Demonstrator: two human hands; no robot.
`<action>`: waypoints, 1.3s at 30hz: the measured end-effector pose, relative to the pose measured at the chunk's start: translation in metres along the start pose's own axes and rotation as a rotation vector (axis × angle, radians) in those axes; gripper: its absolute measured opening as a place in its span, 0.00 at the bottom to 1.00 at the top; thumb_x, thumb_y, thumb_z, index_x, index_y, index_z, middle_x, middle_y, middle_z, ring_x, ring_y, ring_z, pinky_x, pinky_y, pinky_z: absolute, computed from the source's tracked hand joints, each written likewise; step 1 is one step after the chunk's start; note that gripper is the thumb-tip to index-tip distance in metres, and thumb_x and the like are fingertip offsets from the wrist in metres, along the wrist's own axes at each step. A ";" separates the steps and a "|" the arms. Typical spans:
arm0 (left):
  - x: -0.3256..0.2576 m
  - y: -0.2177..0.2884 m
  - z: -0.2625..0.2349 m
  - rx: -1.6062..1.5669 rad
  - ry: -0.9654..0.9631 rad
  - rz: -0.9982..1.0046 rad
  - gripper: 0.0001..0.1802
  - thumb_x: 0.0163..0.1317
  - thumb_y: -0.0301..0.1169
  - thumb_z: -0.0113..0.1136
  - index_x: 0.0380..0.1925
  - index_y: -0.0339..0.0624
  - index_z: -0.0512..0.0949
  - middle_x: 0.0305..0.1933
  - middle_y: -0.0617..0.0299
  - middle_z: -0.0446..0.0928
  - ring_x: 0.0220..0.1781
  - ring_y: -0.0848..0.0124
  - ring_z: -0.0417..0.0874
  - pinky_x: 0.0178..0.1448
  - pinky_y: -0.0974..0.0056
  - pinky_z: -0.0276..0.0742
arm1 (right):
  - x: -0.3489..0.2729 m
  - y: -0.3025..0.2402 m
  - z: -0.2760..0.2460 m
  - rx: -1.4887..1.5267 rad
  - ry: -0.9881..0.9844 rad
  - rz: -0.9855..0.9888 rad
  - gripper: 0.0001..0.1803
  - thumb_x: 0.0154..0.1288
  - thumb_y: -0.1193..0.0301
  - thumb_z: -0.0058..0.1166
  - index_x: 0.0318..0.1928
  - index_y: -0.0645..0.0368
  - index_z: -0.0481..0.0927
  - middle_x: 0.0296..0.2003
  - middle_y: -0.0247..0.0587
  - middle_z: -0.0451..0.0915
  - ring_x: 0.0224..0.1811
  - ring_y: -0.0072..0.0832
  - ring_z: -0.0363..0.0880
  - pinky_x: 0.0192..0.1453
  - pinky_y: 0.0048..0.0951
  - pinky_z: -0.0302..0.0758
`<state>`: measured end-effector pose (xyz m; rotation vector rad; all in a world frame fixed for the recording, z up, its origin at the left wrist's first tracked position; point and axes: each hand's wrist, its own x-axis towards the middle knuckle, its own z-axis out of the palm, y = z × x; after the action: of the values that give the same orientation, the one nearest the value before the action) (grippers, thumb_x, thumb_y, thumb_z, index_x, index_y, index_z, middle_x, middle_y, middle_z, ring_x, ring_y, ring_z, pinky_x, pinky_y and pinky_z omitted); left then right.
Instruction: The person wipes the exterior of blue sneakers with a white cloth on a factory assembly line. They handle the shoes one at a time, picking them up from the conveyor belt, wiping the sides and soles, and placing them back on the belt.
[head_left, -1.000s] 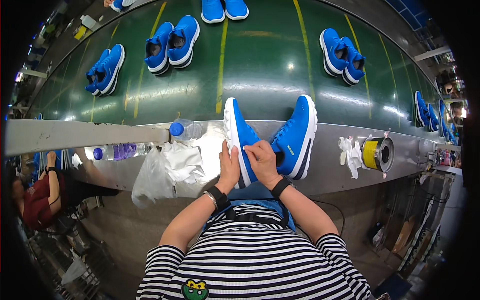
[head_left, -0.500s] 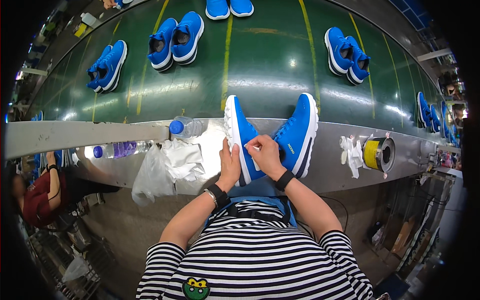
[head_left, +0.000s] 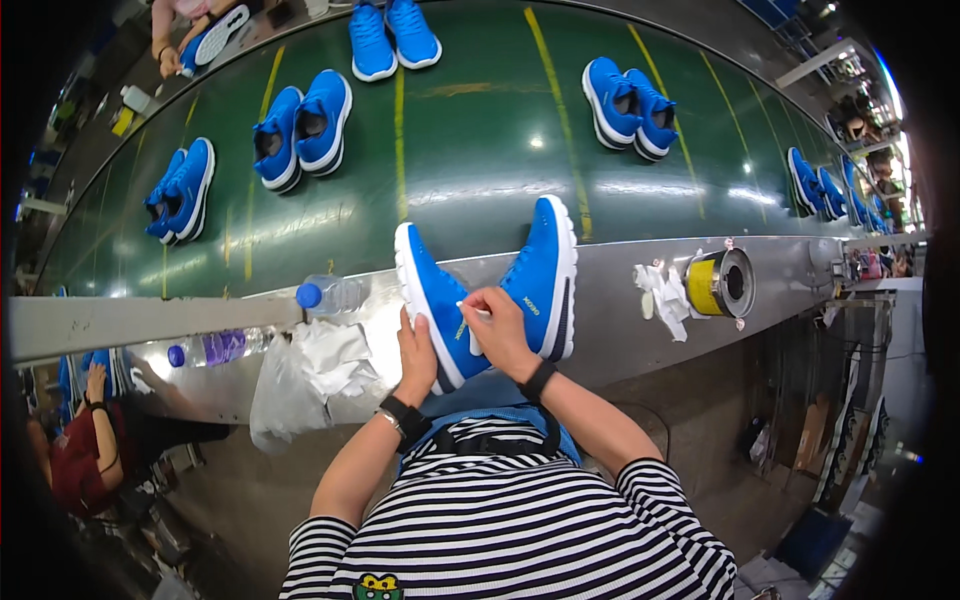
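Observation:
Two blue sneakers with white soles stand in front of me at the metal ledge, toes pointing away and splayed apart. My left hand [head_left: 417, 356] holds the left sneaker [head_left: 432, 278] by its outer side, fingers along the white sole, tilting it slightly. Thumb and fingers of my right hand [head_left: 500, 335] are pinched on a small white piece [head_left: 472, 340] against the inner side of that sneaker; its kind is unclear. The right sneaker [head_left: 538, 270] rests beside the right hand, apart from the fingers.
Several pairs of blue sneakers [head_left: 322, 120] stand on the green conveyor belt [head_left: 480, 150]. Left on the ledge are a blue-capped bottle [head_left: 335, 295], white paper [head_left: 335, 355] and a plastic bag [head_left: 285, 400]. A yellow-labelled tin [head_left: 705, 287] stands at right. Co-workers sit far left.
My view has turned, so the scene sits further left and the belt looks tilted. The left sneaker leans more onto its outer side, and my right hand's pinch has moved along it.

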<state>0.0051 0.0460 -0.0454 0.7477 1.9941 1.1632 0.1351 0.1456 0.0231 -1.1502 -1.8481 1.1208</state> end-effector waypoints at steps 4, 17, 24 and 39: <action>-0.001 0.005 -0.001 -0.005 -0.010 0.037 0.37 0.70 0.52 0.34 0.66 0.32 0.53 0.51 0.34 0.68 0.54 0.48 0.70 0.61 0.54 0.61 | -0.009 -0.007 -0.087 0.131 0.206 0.202 0.05 0.60 0.75 0.55 0.37 0.61 0.78 0.34 0.43 0.76 0.36 0.32 0.76 0.41 0.29 0.73; -0.005 0.037 -0.011 -0.127 -0.078 -0.010 0.33 0.71 0.49 0.36 0.63 0.29 0.58 0.57 0.43 0.70 0.60 0.58 0.70 0.65 0.61 0.61 | -0.012 0.088 -0.124 0.071 -0.093 0.287 0.34 0.59 0.62 0.60 0.61 0.64 0.64 0.52 0.53 0.72 0.57 0.40 0.71 0.60 0.34 0.67; 0.016 0.057 -0.020 -0.498 -0.070 -0.368 0.36 0.69 0.54 0.36 0.60 0.32 0.63 0.55 0.49 0.74 0.54 0.61 0.77 0.59 0.62 0.70 | 0.020 0.042 -0.107 0.768 -0.077 0.681 0.30 0.65 0.62 0.54 0.62 0.61 0.63 0.51 0.43 0.74 0.51 0.30 0.75 0.55 0.31 0.72; 0.070 0.097 0.000 -1.145 -0.344 -0.667 0.31 0.72 0.50 0.28 0.63 0.41 0.60 0.64 0.50 0.67 0.63 0.52 0.69 0.65 0.47 0.66 | 0.061 -0.002 -0.108 1.466 -0.041 0.874 0.30 0.65 0.49 0.48 0.60 0.56 0.67 0.57 0.43 0.72 0.58 0.42 0.72 0.64 0.47 0.66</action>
<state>-0.0230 0.1410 0.0220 -0.2851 0.8793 1.3482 0.2048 0.2351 0.0744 -0.8809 -0.0616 2.3051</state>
